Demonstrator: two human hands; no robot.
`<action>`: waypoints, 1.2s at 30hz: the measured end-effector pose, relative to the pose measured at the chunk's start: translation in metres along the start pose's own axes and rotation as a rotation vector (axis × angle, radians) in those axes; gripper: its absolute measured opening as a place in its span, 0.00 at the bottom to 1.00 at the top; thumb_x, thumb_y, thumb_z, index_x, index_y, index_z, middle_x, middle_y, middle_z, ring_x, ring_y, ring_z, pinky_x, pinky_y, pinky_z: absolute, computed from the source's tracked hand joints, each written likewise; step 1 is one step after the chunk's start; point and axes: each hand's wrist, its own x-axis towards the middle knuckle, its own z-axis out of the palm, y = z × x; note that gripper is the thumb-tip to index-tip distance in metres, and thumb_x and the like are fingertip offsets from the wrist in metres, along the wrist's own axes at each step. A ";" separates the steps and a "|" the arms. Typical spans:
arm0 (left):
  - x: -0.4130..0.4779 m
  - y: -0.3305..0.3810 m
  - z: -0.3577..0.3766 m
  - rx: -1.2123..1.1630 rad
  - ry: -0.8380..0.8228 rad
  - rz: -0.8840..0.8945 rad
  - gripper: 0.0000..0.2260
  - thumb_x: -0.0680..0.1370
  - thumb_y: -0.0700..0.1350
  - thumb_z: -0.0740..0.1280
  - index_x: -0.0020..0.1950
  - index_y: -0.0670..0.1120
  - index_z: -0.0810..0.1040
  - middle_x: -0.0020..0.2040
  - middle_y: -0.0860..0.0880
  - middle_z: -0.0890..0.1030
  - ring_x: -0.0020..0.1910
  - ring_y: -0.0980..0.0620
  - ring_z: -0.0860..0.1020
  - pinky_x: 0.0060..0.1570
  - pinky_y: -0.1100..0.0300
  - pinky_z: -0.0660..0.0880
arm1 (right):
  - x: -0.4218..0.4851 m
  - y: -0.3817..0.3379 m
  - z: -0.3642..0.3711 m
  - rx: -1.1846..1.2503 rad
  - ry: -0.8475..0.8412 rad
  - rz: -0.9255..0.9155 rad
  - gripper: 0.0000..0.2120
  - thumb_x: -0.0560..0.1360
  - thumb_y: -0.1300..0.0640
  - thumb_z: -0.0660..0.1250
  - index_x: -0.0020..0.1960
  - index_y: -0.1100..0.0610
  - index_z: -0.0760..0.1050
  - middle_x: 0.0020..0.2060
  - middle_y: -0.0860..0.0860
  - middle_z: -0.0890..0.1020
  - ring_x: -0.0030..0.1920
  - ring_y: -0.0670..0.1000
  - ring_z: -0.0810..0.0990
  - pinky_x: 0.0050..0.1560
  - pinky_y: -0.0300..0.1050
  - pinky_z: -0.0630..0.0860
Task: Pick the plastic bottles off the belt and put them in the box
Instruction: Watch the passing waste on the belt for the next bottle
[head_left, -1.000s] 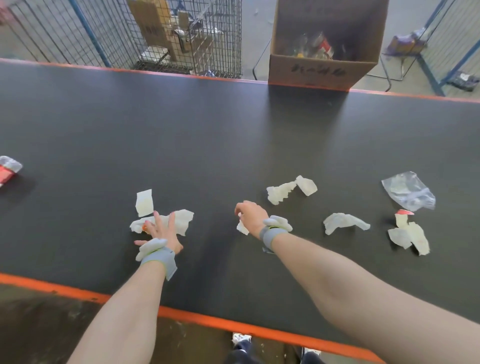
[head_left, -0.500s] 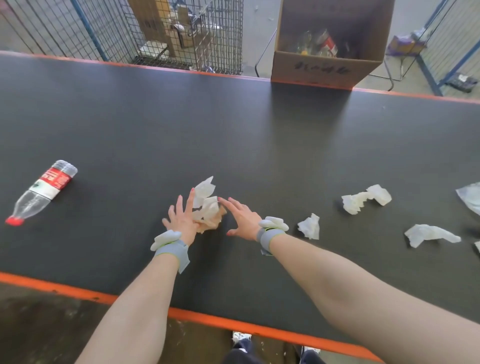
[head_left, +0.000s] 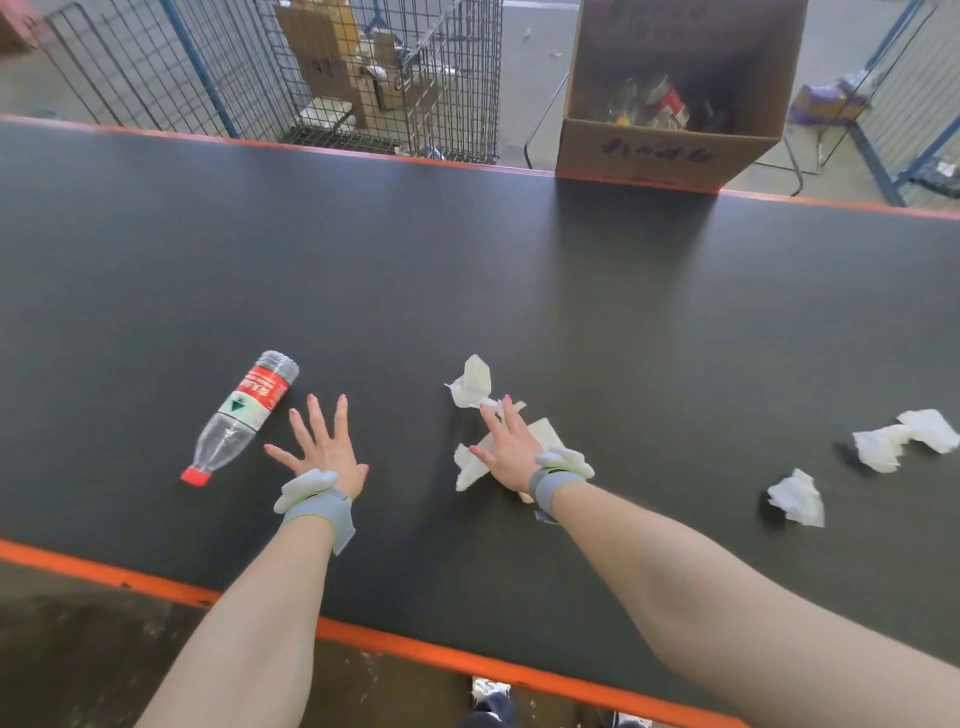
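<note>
The right hand (head_left: 511, 451) covers much of the paper scraps (head_left: 471, 385) beneath it. Inside the box (head_left: 660, 150), the bottles (head_left: 662, 106) blur into a dim jumble. Both forearms run off the bottom edge.

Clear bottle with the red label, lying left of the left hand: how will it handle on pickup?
The bottle looks empty, so probably very light. It lies on its side on the belt, a round body, so a nudge would likely roll it. The thin clear wall may dent under a firm grip. The left hand is spread open beside it, not touching.
</note>
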 end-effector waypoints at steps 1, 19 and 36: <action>0.002 -0.002 -0.001 0.004 -0.006 -0.021 0.49 0.73 0.54 0.71 0.77 0.55 0.35 0.77 0.44 0.35 0.76 0.40 0.37 0.67 0.27 0.48 | 0.002 -0.003 -0.003 -0.038 0.006 -0.022 0.32 0.81 0.45 0.56 0.79 0.48 0.45 0.78 0.53 0.41 0.78 0.54 0.46 0.75 0.53 0.54; 0.022 0.071 -0.005 -0.387 -0.298 0.084 0.44 0.74 0.49 0.70 0.78 0.57 0.41 0.64 0.38 0.70 0.62 0.37 0.72 0.64 0.45 0.68 | 0.018 0.025 -0.043 -0.117 -0.042 -0.035 0.31 0.80 0.52 0.61 0.78 0.49 0.51 0.79 0.50 0.49 0.78 0.52 0.49 0.75 0.55 0.54; 0.185 0.412 -0.182 -1.508 -0.539 0.109 0.29 0.75 0.50 0.71 0.70 0.42 0.64 0.63 0.44 0.75 0.45 0.46 0.79 0.24 0.57 0.79 | 0.151 0.180 -0.273 -0.055 0.241 0.342 0.31 0.78 0.53 0.63 0.77 0.52 0.55 0.72 0.55 0.62 0.71 0.58 0.63 0.67 0.53 0.64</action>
